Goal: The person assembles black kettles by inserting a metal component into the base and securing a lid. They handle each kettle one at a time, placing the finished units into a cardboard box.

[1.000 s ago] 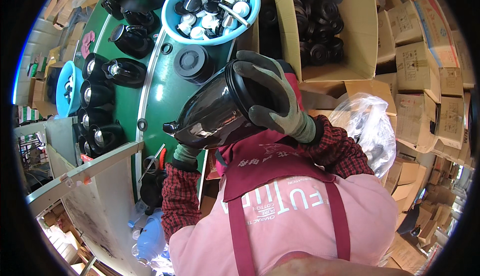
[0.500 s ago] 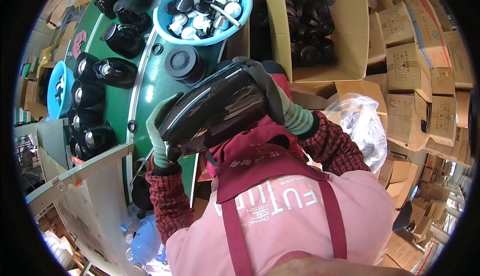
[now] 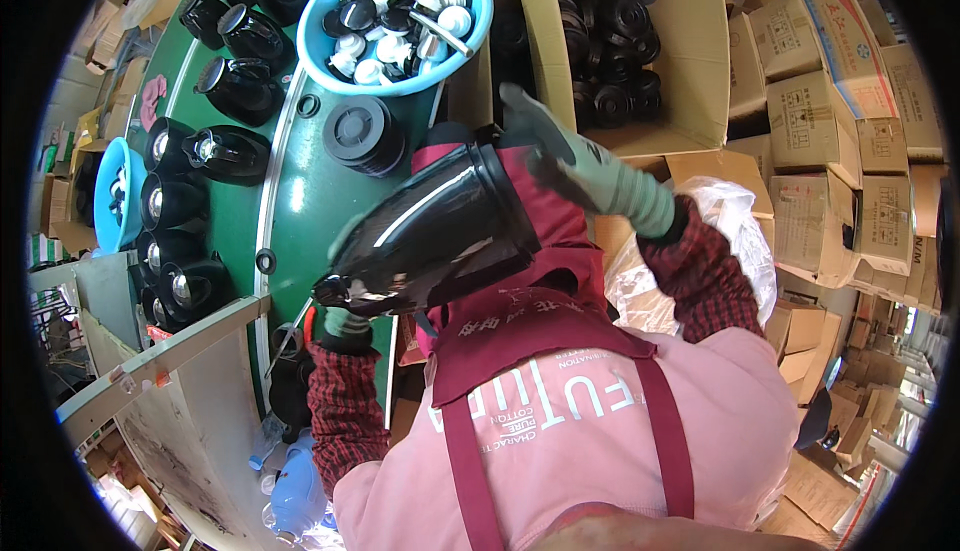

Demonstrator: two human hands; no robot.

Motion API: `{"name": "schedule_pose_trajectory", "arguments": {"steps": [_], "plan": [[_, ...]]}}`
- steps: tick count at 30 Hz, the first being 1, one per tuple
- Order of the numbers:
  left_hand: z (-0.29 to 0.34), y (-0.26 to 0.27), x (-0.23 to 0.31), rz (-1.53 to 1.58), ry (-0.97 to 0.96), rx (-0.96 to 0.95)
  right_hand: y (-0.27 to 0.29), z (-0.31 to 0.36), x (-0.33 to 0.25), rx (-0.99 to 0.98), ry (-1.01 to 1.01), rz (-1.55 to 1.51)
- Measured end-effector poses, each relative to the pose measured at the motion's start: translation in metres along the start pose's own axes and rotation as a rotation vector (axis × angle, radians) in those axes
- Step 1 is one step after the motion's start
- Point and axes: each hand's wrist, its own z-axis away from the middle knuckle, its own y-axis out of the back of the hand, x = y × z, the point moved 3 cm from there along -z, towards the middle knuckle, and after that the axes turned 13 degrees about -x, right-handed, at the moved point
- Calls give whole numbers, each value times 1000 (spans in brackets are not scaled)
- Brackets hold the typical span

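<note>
A glossy black thermos jug (image 3: 430, 231) lies tilted across my lap, its wide ringed end up toward the right and its narrow end at the lower left. My left hand (image 3: 347, 325), in a green-and-grey glove, is closed around the jug's narrow end; most of its fingers are hidden behind the body. Off the wide end, my right hand (image 3: 570, 156) is gloved too, with its fingers apart and nothing visible in them. Just beyond the jug, a stack of round black caps (image 3: 363, 136) sits on the green table (image 3: 300, 201).
A blue basin (image 3: 310, 41) of black and white lids stands at the table's far side. Several black jugs (image 3: 240, 89) line the left. An open carton (image 3: 690, 71) of black round parts is at the far right, beside stacked boxes (image 3: 805, 111). A clear plastic bag (image 3: 735, 221) lies by my right arm.
My right hand has let go of the jug's wide end and moved right. The jug has turned slightly, and my left hand has shifted behind and under it.
</note>
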Motion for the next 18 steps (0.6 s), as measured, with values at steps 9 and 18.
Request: {"name": "schedule_pose_trajectory", "arguments": {"steps": [9, 18], "plan": [[-11, -21, 55, -508, -104, 1, -57, 3, 97, -19, 115, -937], [-19, -25, 75, -1079, -457, -150, -50, -6, 45, -5, -278, -1263]]}}
